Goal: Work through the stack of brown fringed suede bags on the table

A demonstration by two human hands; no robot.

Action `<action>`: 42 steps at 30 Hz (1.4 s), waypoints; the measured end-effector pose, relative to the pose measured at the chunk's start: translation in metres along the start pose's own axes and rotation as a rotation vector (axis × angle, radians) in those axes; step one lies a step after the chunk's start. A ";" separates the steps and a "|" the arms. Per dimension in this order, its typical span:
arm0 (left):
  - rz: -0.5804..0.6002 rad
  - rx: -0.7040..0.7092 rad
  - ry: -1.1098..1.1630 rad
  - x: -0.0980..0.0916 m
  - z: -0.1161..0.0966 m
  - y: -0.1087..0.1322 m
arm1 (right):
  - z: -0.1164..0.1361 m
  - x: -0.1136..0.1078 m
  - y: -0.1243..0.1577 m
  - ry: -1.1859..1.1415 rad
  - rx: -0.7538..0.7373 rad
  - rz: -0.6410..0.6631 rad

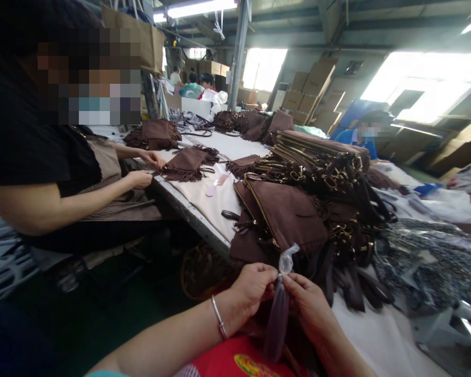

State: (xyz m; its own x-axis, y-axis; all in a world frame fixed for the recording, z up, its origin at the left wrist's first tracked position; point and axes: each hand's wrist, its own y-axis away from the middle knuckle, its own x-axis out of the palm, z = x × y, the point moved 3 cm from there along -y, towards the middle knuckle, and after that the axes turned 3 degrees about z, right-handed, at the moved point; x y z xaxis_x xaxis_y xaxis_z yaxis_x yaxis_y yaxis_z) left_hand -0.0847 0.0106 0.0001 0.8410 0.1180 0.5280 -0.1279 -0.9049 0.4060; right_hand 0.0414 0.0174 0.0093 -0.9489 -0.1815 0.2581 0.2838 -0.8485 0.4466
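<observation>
1. Overhead strip lights and bright windows light a workshop hall. Cardboard boxes are stacked at the back, and a long white-covered table runs away from the camera.
2. The person's 2 hands meet low in the view, off the table's near edge. They are the left hand, with a thin bracelet on its wrist, and the right hand.
3. Each grip is clenched in a fingertip pinch on the top of 1 dark tassel, which hangs straight down between the hands. A twist of clear plastic sticks up from its head.
4. As I judge it, the step in hand is fine work at that wrapped head. It calls for 1 hand to steady the tassel while the other works the film, without crushing the strands.
5. Just beyond the hands lies a brown bag with a gold zip. Behind it is a tall stack of bags with metal clasps.
6. Farther up the table, a co-worker's hands rest at a fringed bag, and a pink comb lies near.
7. No brand, label or writing can be read, and the print on the red cloth is too blurred.
</observation>
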 end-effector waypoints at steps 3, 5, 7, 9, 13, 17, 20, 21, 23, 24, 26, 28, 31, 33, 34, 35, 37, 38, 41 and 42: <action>-0.135 0.185 -0.334 -0.003 -0.009 0.005 | 0.000 -0.005 -0.001 0.119 -0.044 -0.065; -0.169 0.386 -0.632 -0.003 -0.019 0.011 | 0.002 -0.006 -0.002 0.201 -0.071 -0.087; -0.136 0.598 -0.930 0.001 -0.027 0.016 | 0.006 -0.004 -0.002 0.305 -0.116 -0.101; -0.092 0.765 -1.222 0.005 -0.029 0.020 | 0.012 -0.002 -0.001 0.426 -0.178 -0.131; -0.102 0.955 -1.673 0.013 -0.024 0.024 | 0.018 0.001 0.000 0.550 -0.240 -0.217; -0.093 1.020 -1.868 0.022 -0.014 0.030 | 0.011 -0.004 0.001 0.363 -0.219 -0.145; -0.067 1.031 -1.940 0.028 -0.006 0.035 | 0.008 -0.007 0.003 0.244 -0.213 -0.089; -0.069 1.028 -1.961 0.029 -0.003 0.036 | 0.008 -0.008 0.003 0.220 -0.210 -0.082; -0.105 1.012 -2.004 0.031 0.003 0.038 | 0.007 -0.008 0.003 0.161 -0.189 -0.073; -0.125 1.001 -2.023 0.032 0.006 0.038 | 0.006 -0.008 0.002 0.120 -0.174 -0.075; -0.065 0.998 -2.042 0.032 0.014 0.040 | 0.003 -0.009 -0.001 0.024 -0.149 -0.096; 0.183 1.028 -2.015 0.032 0.024 0.043 | -0.002 -0.011 -0.006 -0.064 -0.128 -0.121; 0.529 0.991 -1.852 0.029 0.024 0.051 | -0.008 -0.017 -0.011 -0.129 -0.117 -0.118; 0.454 0.932 -1.689 0.025 0.003 0.050 | -0.007 -0.023 -0.010 -0.118 -0.130 -0.096; 0.335 0.922 -1.588 0.021 -0.013 0.046 | -0.005 -0.026 -0.009 -0.089 -0.134 -0.092; 0.188 0.924 -1.484 0.017 -0.030 0.042 | -0.002 -0.029 -0.006 -0.040 -0.136 -0.096; -0.075 0.929 -1.318 0.009 -0.064 0.029 | 0.008 -0.037 -0.002 0.118 -0.155 -0.138; -0.140 0.923 -1.284 0.007 -0.077 0.022 | 0.015 -0.041 0.000 0.221 -0.183 -0.174; -0.087 0.878 -1.348 0.009 -0.099 0.001 | 0.030 -0.052 0.001 0.543 -0.318 -0.264; -0.048 0.866 -1.377 0.013 -0.101 -0.004 | 0.033 -0.056 0.000 0.633 -0.368 -0.281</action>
State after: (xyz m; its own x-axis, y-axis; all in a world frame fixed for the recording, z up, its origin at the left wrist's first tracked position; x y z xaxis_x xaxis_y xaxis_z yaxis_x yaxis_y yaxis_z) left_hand -0.1266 0.0566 0.0806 0.7039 0.1471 -0.6949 -0.1714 -0.9142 -0.3671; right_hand 0.0989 0.0440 0.0230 -0.9079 -0.0907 -0.4093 0.0627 -0.9947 0.0814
